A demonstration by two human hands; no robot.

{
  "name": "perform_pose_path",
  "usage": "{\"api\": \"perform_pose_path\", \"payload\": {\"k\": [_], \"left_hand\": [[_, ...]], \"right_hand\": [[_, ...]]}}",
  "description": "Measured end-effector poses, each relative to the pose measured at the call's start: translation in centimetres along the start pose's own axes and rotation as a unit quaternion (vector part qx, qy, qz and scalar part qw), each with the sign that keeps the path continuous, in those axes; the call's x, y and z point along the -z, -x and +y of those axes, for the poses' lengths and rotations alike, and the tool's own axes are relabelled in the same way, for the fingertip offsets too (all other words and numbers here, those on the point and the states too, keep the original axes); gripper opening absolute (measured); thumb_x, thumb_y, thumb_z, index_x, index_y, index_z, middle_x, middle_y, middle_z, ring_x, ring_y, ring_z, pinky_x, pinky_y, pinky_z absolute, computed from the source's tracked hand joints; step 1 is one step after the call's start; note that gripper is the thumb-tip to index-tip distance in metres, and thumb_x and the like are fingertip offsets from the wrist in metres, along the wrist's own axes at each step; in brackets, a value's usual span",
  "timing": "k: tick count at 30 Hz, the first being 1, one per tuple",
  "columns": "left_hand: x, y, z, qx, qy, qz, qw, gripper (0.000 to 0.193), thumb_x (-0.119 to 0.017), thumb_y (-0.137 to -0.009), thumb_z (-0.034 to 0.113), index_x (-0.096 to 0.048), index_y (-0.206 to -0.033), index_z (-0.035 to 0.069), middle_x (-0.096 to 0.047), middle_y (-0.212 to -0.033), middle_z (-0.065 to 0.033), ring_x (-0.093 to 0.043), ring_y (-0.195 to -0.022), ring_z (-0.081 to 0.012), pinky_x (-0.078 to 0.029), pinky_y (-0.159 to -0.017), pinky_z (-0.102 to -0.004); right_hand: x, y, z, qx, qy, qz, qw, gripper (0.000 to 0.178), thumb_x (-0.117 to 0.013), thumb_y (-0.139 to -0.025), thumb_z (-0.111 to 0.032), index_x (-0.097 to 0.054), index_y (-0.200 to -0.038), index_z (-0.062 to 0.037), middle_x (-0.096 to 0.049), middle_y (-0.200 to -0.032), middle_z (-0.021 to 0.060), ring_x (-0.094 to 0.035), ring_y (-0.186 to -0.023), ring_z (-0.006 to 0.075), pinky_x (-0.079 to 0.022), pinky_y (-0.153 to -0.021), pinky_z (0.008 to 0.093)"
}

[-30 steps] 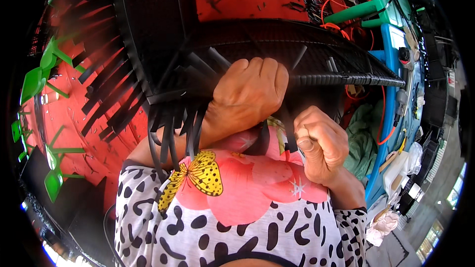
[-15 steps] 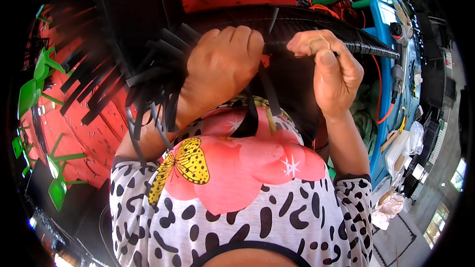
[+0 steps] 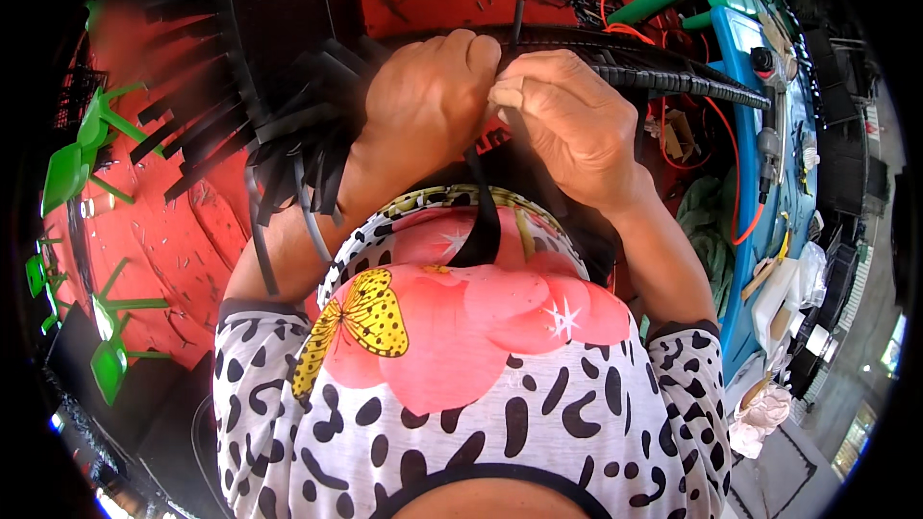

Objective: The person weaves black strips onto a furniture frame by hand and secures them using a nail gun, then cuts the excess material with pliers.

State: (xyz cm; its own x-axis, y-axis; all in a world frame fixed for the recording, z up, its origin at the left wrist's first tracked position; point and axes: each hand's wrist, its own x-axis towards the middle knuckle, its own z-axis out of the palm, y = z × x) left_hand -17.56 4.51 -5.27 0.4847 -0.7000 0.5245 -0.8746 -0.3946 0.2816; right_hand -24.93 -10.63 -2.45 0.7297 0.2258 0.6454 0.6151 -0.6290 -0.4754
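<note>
My left hand (image 3: 428, 86) is closed, its knuckles upward, at the edge of a dark woven piece. My right hand (image 3: 572, 125) meets it there, thumb and fingers pinched together on a narrow black plastic strip. One length of black strip (image 3: 518, 23) stands up just above where the fingertips meet. The woven black rim (image 3: 663, 80) runs off to the right behind my right hand. What lies inside my left fist is hidden. Many loose black strip ends (image 3: 312, 149) fan out beside and over my left forearm.
At the left, green stools (image 3: 72, 168) lie on a red floor covering (image 3: 178, 259) scattered with black scraps. A blue table (image 3: 745, 259) on the right carries a power tool (image 3: 769, 149) and other items. An orange-red hose (image 3: 738, 202) hangs by its edge. A green frame (image 3: 659, 0) stands beyond.
My right hand has moved left and down to meet my left hand, and its fingers have closed on the strip. The loose strips at the left have shifted slightly.
</note>
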Motion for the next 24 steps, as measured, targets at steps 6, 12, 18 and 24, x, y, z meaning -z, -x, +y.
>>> {"api": "perform_pose_path", "payload": {"k": [6,12,18,24], "left_hand": [[-0.1,-0.1,0.1,0.005,-0.027,0.013,1.000,0.031,-0.067,-0.064,0.014,-0.053,-0.090,0.006,-0.054,-0.076,-0.0087,-0.058,-0.069,-0.0270,-0.047,-0.061,-0.0355],[-0.3,0.5,0.0,0.003,-0.056,0.028,0.998,0.035,-0.071,-0.059,0.017,-0.053,-0.086,0.006,-0.054,-0.076,-0.0077,-0.058,-0.068,-0.0243,-0.046,-0.060,-0.0340],[0.6,0.7,0.3,0.015,0.013,0.023,1.000,0.036,-0.072,-0.058,0.013,-0.053,-0.088,0.006,-0.057,-0.080,-0.0090,-0.058,-0.070,-0.0276,-0.046,-0.063,-0.0364],[1.8,-0.2,0.0,0.025,0.099,-0.009,0.995,0.047,-0.072,-0.060,0.007,-0.053,-0.103,0.006,-0.060,-0.087,-0.0111,-0.060,-0.076,-0.0315,-0.047,-0.066,-0.0378]], "right_hand": [[-1.2,1.4,-1.3,-0.166,-0.177,0.051,0.969,0.006,-0.064,-0.082,-0.002,-0.059,-0.082,0.0023,-0.060,-0.079,0.0065,-0.059,-0.069,0.0146,-0.048,-0.063,0.0249],[-1.2,1.8,-3.0,-0.290,-0.273,0.110,0.910,0.014,-0.056,-0.091,-0.007,-0.056,-0.079,0.0011,-0.056,-0.072,0.0009,-0.047,-0.064,0.0049,-0.039,-0.059,0.0188],[-0.2,0.5,-2.9,-0.273,-0.266,0.082,0.921,0.017,-0.058,-0.091,-0.011,-0.056,-0.079,0.0011,-0.054,-0.068,-0.0011,-0.046,-0.062,0.0049,-0.039,-0.057,0.0196],[0.9,-1.0,-0.9,-0.237,-0.235,0.025,0.942,0.012,-0.057,-0.091,-0.010,-0.058,-0.083,0.0002,-0.058,-0.070,-0.0017,-0.047,-0.058,0.0044,-0.038,-0.055,0.0184]]}}
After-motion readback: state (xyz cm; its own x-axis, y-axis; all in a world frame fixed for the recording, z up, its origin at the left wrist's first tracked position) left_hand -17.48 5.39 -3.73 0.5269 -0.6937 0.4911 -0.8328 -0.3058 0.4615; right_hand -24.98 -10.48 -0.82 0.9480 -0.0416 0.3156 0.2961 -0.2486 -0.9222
